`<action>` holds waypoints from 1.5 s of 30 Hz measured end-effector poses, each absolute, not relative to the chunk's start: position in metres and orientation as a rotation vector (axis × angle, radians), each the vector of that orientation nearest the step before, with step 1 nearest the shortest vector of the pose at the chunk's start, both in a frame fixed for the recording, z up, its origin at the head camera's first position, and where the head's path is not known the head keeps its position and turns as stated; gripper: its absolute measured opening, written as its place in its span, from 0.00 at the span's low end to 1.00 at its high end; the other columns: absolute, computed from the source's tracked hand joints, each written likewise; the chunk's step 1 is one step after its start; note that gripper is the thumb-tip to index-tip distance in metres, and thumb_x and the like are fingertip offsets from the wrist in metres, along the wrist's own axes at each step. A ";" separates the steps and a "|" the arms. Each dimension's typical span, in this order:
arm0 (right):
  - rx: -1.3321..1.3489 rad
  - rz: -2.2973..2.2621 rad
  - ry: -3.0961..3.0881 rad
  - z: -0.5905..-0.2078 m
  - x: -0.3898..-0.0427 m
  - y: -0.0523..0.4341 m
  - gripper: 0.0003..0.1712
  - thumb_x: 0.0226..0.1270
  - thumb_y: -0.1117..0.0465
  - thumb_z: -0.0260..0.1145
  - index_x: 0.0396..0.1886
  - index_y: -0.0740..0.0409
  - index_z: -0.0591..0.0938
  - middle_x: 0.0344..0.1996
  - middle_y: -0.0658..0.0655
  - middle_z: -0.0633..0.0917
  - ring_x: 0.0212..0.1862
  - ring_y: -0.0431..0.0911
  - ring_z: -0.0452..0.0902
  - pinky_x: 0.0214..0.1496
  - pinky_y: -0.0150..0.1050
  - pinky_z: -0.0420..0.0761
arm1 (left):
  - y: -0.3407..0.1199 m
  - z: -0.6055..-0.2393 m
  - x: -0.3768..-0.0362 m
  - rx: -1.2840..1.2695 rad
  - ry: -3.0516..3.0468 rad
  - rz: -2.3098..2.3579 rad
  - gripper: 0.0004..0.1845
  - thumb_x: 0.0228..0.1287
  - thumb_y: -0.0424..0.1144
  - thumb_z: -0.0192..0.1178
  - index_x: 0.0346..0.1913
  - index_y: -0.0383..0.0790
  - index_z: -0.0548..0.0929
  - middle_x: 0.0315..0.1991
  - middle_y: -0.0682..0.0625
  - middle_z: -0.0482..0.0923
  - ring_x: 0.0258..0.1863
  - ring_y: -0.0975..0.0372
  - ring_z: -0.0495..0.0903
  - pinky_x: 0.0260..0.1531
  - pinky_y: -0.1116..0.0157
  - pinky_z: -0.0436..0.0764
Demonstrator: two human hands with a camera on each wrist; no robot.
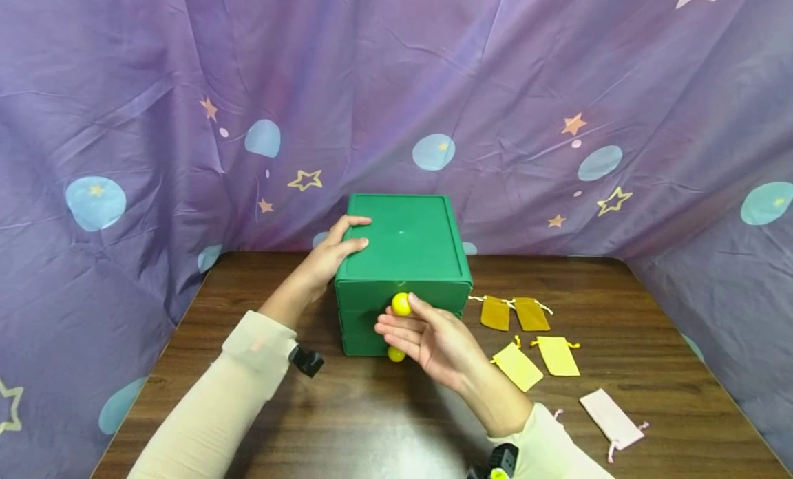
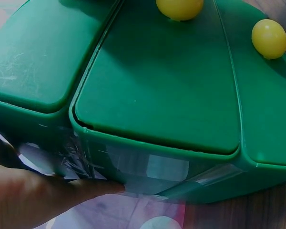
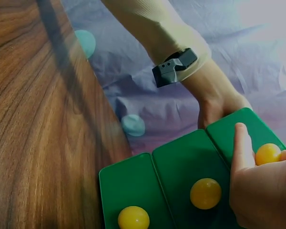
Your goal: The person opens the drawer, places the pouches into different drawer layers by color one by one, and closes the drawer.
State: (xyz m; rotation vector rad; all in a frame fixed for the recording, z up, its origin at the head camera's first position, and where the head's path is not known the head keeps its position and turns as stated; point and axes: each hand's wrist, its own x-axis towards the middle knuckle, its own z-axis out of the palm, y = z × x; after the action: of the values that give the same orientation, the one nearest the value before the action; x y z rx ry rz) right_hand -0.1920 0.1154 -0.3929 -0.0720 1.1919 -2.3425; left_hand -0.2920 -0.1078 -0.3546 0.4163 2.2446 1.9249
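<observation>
A green three-drawer box (image 1: pixel 403 238) stands on the table, a round yellow knob on each drawer front. My left hand (image 1: pixel 325 259) holds its left side, with two fingertips over the top edge. In the left wrist view a finger (image 2: pixel 97 188) lies along the taped side wall. My right hand (image 1: pixel 442 341) is at the top drawer's yellow knob (image 1: pixel 401 304), thumb at the knob's right and straight fingers below and left of it. In the right wrist view the middle knob (image 3: pixel 205 193) and bottom knob (image 3: pixel 133 218) show beside that hand. The drawer fronts sit flush.
Right of the box lie two brown pouches (image 1: pixel 495 314), two yellow pouches (image 1: pixel 559 356) and a pink pouch (image 1: pixel 612 419). Another pink drawstring peeks out by my right sleeve (image 1: pixel 551 441). Purple patterned cloth (image 1: pixel 372 87) hangs behind the wooden table (image 1: pixel 347 424).
</observation>
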 end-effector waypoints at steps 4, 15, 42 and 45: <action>-0.081 -2.344 1.196 -0.393 -0.192 0.116 0.20 0.83 0.50 0.56 0.50 0.61 0.84 0.47 0.62 0.89 0.52 0.53 0.87 0.59 0.44 0.82 | -0.108 -0.353 -0.292 0.420 2.233 1.935 0.27 0.77 0.41 0.52 0.75 0.45 0.65 0.77 0.40 0.52 0.65 0.44 0.66 0.60 0.51 0.72; -0.093 -2.342 1.188 -0.396 -0.188 0.117 0.19 0.83 0.50 0.56 0.51 0.61 0.83 0.47 0.62 0.89 0.52 0.53 0.87 0.59 0.43 0.82 | -0.107 -0.354 -0.291 0.398 2.240 1.929 0.26 0.77 0.41 0.53 0.74 0.48 0.67 0.76 0.42 0.52 0.60 0.47 0.70 0.52 0.57 0.78; -0.126 -2.323 1.203 -0.398 -0.179 0.117 0.19 0.83 0.50 0.55 0.51 0.60 0.83 0.47 0.61 0.89 0.52 0.52 0.87 0.59 0.43 0.82 | -0.108 -0.353 -0.291 0.425 2.217 1.936 0.27 0.77 0.40 0.52 0.75 0.44 0.64 0.73 0.39 0.58 0.56 0.49 0.74 0.52 0.60 0.76; -0.124 -2.324 1.199 -0.397 -0.178 0.117 0.19 0.83 0.50 0.55 0.51 0.60 0.83 0.47 0.61 0.89 0.52 0.52 0.87 0.59 0.43 0.82 | -0.108 -0.353 -0.291 0.423 2.223 1.934 0.27 0.76 0.40 0.52 0.75 0.44 0.64 0.74 0.39 0.58 0.59 0.48 0.72 0.56 0.57 0.74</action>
State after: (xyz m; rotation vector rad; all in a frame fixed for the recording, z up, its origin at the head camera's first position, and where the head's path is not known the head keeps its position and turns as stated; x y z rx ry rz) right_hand -0.1779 0.1170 -0.3974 -0.1238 1.1995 -2.3244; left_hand -0.2912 -0.1078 -0.3525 0.4225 2.2230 1.9344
